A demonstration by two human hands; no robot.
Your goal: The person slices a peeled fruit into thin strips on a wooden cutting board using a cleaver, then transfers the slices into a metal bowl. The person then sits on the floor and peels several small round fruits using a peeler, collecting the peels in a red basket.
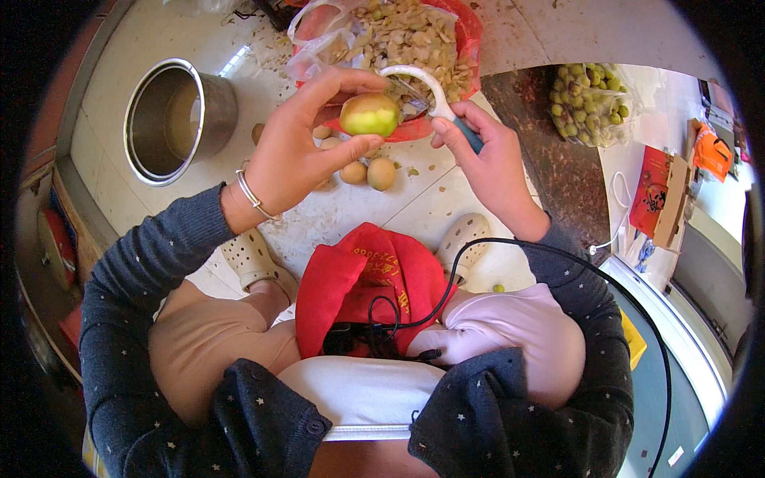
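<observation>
Between the thumb and fingers of my left hand (293,134) is a kiwifruit (370,115), its lower side peeled to bright green and its top still brown. My right hand (487,152) grips the blue-grey handle of a peeler (443,107) with a white curved head. The blade sits just right of the fruit; whether it touches is hard to tell. Below the fruit, several unpeeled brown kiwifruits (381,174) lie on the tiled floor. Behind both hands, a red plastic bag (471,36) lies spread open under a heap of thin brown peelings (406,33).
A steel pot (218,113) stands at the left. A clear bag of green fruits (588,104) lies at the right, near a red cardboard box (651,191). A red cloth bag (334,281) and a black cable (568,254) lie across my lap. Peel scraps dot the floor.
</observation>
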